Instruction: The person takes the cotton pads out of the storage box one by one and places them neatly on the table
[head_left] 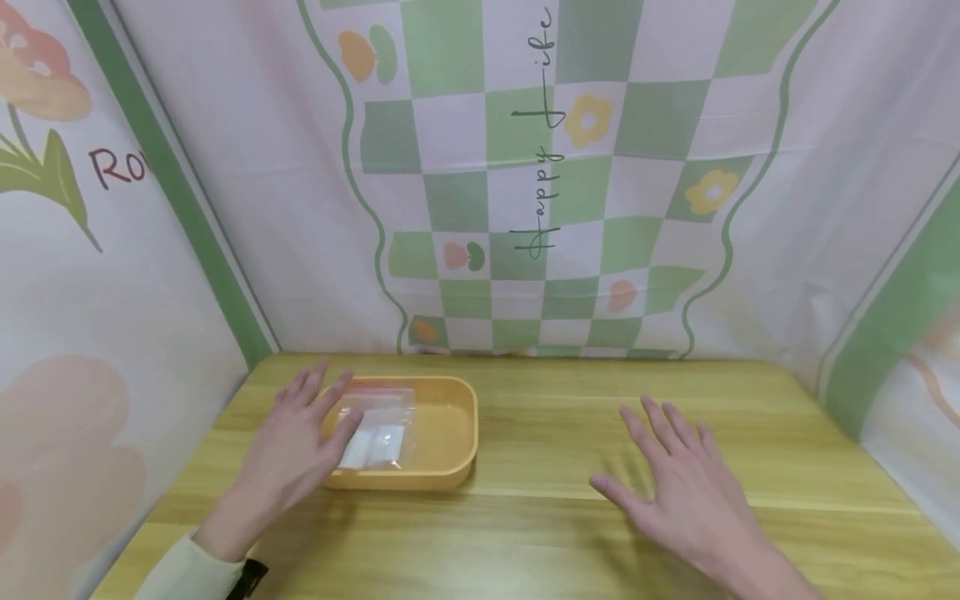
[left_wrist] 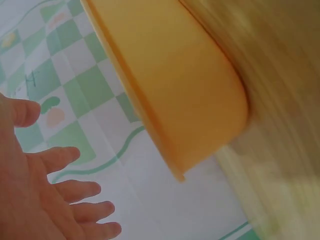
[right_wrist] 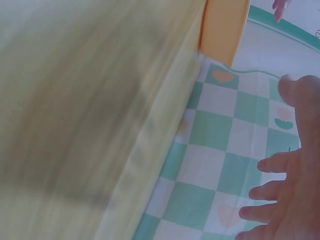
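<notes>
An orange-yellow plastic tray [head_left: 442, 479] stands on the wooden table, left of the middle. Inside it lies a clear zip bag [head_left: 408, 408] with white flat pieces in it. My left hand [head_left: 296, 437] hovers over the tray's left end with fingers spread, holding nothing; it hides that end from the head camera. In the left wrist view the tray's outer wall [left_wrist: 185, 90] shows beside the fingers [left_wrist: 80, 190]. Over the table's right side is my right hand [head_left: 686, 492], fingers spread and nothing in it, well apart from the tray.
The wooden table [head_left: 540, 533] reaches back to a hanging cloth [head_left: 517, 192] with green checks and flowers. More printed cloth [head_left: 172, 358] closes off the left side, and another panel stands at the right. A dark band sits at the left wrist, by a pale sleeve [head_left: 187, 575].
</notes>
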